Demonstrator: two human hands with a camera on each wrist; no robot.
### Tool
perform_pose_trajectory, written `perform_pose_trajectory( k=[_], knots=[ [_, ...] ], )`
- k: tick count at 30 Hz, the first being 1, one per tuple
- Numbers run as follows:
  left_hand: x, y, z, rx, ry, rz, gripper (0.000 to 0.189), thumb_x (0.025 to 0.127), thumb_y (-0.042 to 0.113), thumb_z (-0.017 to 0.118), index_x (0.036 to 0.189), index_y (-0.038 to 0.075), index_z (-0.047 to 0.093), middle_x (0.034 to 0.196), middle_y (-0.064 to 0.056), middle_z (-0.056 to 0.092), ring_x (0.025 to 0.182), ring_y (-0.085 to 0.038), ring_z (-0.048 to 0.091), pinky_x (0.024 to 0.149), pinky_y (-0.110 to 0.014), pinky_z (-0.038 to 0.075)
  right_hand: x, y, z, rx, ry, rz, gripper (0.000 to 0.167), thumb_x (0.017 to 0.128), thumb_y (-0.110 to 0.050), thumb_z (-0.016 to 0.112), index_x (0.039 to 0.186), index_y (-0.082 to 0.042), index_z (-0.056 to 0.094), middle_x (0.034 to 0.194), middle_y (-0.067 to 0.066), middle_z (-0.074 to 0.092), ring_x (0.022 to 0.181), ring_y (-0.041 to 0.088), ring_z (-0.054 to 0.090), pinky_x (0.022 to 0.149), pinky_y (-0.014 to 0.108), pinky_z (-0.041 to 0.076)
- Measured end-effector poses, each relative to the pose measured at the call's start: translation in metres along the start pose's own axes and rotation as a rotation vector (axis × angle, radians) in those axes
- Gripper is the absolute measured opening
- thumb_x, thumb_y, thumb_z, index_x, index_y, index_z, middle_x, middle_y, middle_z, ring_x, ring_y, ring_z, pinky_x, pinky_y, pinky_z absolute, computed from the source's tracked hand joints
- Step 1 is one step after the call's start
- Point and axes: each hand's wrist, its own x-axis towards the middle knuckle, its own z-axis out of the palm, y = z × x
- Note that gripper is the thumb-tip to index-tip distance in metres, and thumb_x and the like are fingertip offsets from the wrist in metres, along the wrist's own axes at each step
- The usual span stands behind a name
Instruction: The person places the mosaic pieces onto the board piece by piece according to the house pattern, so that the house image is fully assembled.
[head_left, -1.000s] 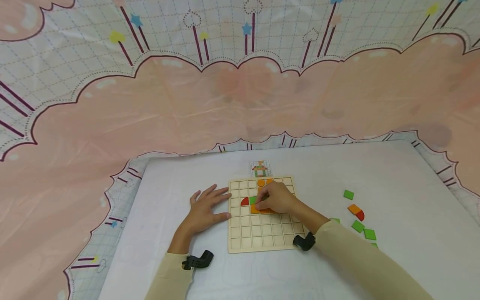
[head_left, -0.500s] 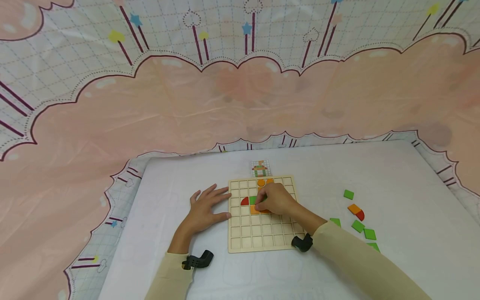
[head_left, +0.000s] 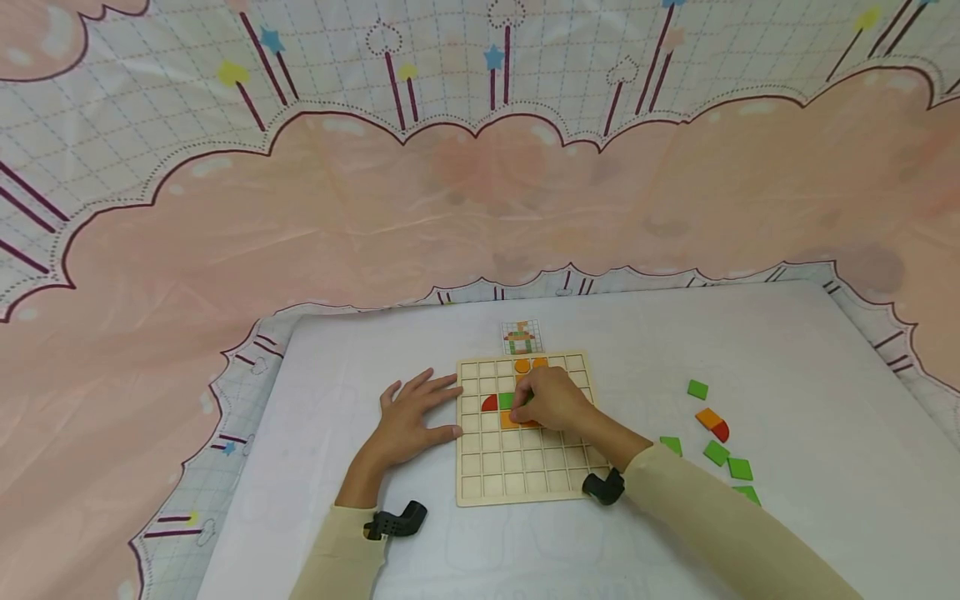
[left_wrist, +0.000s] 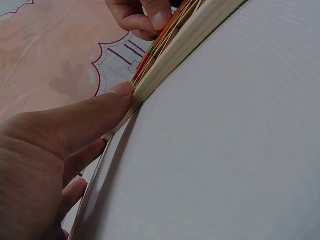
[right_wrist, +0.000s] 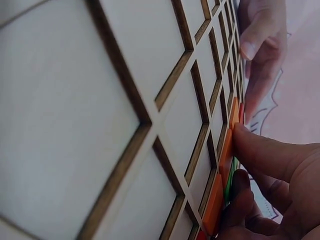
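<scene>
A wooden grid board [head_left: 480, 467] lies on the white table. My left hand [head_left: 416, 421] is spread at its left side, with the thumb and some fingertips touching the edge. My right hand [head_left: 553, 400] is over the board, fingers curled. It seems to pinch a green tile [right_wrist: 230, 181], mostly hidden by the fingers, at the row above the orange tiles [right_wrist: 214, 205]. Another green tile [head_left: 506, 401] sits in the grid beside a red quarter-round tile [head_left: 490, 403]. An orange round tile [head_left: 522, 366] lies in the top row.
A small pattern card [head_left: 521, 337] lies just beyond the board. To the right are several loose green tiles [head_left: 716, 452], an orange tile [head_left: 707, 418] and a red rounded piece [head_left: 721, 431]. A patterned peach cloth [head_left: 480, 208] hangs behind the table.
The right wrist and forearm have shifted slightly left and down, uncovering more of the loose green tiles. The right fingertips stay at the same spot on the board. The left hand has not moved.
</scene>
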Motion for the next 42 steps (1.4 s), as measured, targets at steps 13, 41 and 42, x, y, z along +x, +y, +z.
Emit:
perform_pose_trajectory(
  k=[13,41,42],
  knots=[
    [0.001,-0.002,0.001,0.0,-0.007,-0.002,0.065,0.084,0.045,0.079,0.143,0.024,0.061,0.157,0.003,0.05,0.157,-0.03,0.024,0.118,-0.07,0.003,-0.003,0.001,-0.004,-0.003,-0.009,0.025,0.017,0.077,-0.017,0.09,0.071,-0.02,0.074,0.081,-0.007,0.069,0.083,0.012,0.056,0.077,0.031,0.046],
    [0.0,0.0,0.001,0.005,0.0,0.001,0.066,0.084,0.044,0.079,0.143,0.024,0.061,0.157,0.003,0.05,0.156,-0.031,0.025,0.118,-0.069,0.003,-0.047,0.076,-0.065,-0.06,0.025,0.137,0.01,0.079,-0.015,0.085,0.076,-0.017,0.075,0.082,-0.001,0.069,0.08,0.019,0.055,0.069,0.031,0.043],
    [0.0,0.0,0.001,0.004,0.0,0.002,0.065,0.084,0.044,0.079,0.143,0.024,0.061,0.157,0.003,0.05,0.156,-0.031,0.025,0.118,-0.069,0.003,-0.05,0.081,-0.068,-0.063,0.03,0.14,0.009,0.079,-0.016,0.085,0.077,-0.018,0.075,0.084,-0.001,0.069,0.081,0.019,0.055,0.069,0.031,0.043]
  ],
)
